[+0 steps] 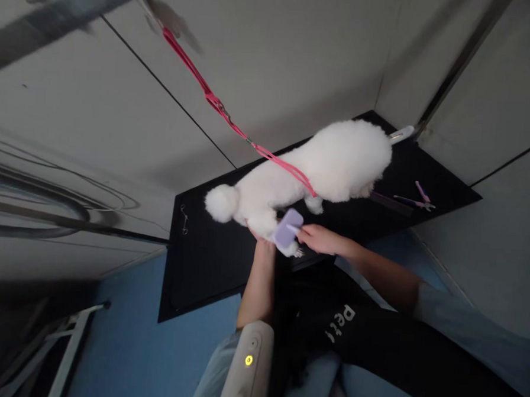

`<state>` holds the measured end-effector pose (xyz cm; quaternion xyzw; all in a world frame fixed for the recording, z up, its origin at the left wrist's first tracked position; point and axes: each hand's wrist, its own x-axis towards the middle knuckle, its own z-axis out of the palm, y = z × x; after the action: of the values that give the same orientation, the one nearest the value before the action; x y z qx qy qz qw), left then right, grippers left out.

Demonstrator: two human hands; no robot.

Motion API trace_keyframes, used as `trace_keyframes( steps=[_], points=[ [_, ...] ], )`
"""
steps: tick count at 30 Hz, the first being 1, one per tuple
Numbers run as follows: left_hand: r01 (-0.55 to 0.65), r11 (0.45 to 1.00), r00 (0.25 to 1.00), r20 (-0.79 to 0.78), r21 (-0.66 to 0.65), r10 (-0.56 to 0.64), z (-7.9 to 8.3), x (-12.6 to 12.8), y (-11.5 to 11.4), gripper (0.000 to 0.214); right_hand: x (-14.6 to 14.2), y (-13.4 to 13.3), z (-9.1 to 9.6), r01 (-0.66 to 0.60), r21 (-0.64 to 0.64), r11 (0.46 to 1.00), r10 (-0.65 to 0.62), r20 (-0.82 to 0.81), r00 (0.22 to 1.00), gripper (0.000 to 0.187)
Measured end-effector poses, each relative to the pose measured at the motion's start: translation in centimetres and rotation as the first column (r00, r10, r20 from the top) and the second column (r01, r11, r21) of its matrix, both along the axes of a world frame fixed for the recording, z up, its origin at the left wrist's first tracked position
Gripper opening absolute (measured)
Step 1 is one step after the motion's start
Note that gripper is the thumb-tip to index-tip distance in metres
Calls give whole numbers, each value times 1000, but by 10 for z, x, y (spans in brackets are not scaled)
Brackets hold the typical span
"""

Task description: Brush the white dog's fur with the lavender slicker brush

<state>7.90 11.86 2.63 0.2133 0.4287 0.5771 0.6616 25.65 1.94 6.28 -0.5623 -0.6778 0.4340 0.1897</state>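
A small white fluffy dog (320, 166) stands on a black grooming table (208, 261), held by a pink leash (225, 113) running up to an overhead bar. My right hand (318, 238) grips a purple slicker brush (288, 228) against the dog's hind leg. Under that leg, my left hand (260, 237) holds the leg from below; its fingers are mostly hidden in the fur.
Pink-handled scissors (420, 198) and a dark comb (389, 202) lie on the table's far right end. A small metal clip (184, 218) lies at the left end. A white device with a lit yellow button (250, 360) sits at my lap. The floor is blue.
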Motion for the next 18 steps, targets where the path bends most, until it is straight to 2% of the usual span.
trace_keyframes(
  steps=[2,3,7,8,12,15,18],
  points=[
    [-54,998,996,63,-12,55,-5,-2,-2,42,-4,5,-2,40,42,998,-40,4,999,41],
    [-59,998,996,71,-30,61,-8,-3,-4,42,-5,5,-5,15,33,999,-16,42,999,38],
    [-96,990,993,56,-103,102,-21,-7,-12,48,2,-9,-19,-158,-169,973,194,225,955,34],
    [-103,989,992,55,-106,110,-22,-8,-14,48,4,-12,-20,-175,-187,967,214,214,953,35],
    [-99,988,994,37,-117,104,-20,-14,-19,42,4,-16,-22,-122,-110,986,131,84,988,40],
    [-97,987,995,-29,-127,94,-22,-20,-18,39,5,-16,-28,-175,-171,969,205,172,964,38],
    [-90,986,996,-32,-142,86,-34,-26,-17,36,7,-17,-32,-214,-225,951,258,189,948,36]
  ],
)
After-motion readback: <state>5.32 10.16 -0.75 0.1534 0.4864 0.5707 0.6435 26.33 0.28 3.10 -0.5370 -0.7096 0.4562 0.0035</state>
